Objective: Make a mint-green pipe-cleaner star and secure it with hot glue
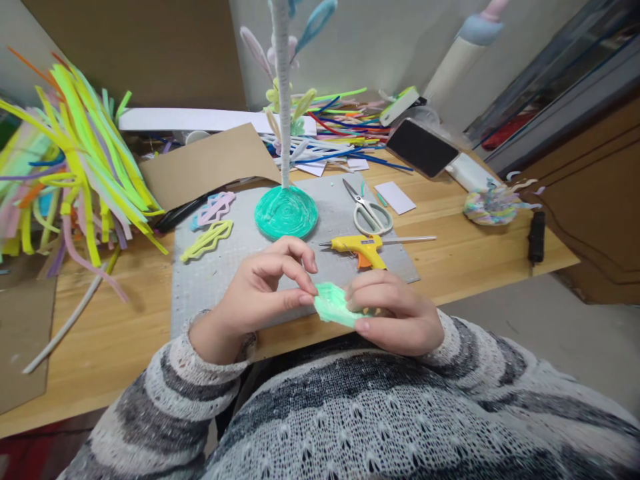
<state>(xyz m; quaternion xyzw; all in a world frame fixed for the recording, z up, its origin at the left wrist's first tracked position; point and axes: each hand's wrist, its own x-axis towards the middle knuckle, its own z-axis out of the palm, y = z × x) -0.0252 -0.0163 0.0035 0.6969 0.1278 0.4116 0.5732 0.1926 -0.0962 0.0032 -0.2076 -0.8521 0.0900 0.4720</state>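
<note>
A mint-green folded pipe-cleaner piece (333, 305) is held between my two hands near the table's front edge. My left hand (275, 280) pinches its left end between thumb and index finger, the other fingers curled above. Around the right end, the thumb and fingers of my right hand (393, 310) are closed, hiding part of it. Just beyond my hands lies a yellow glue gun (363, 248) with its nozzle pointing left. Behind my left hand stands a green coiled round base (287, 212) with a white wrapped stem (283, 100) rising from it.
Zigzag yellow (207, 241) and pink (216, 208) pieces lie on the grey mat (240, 267). Scissors (369, 212), a white card (395, 197) and a phone (423, 148) are to the right. Bundled pipe cleaners (85, 160) fill the left; more lie behind.
</note>
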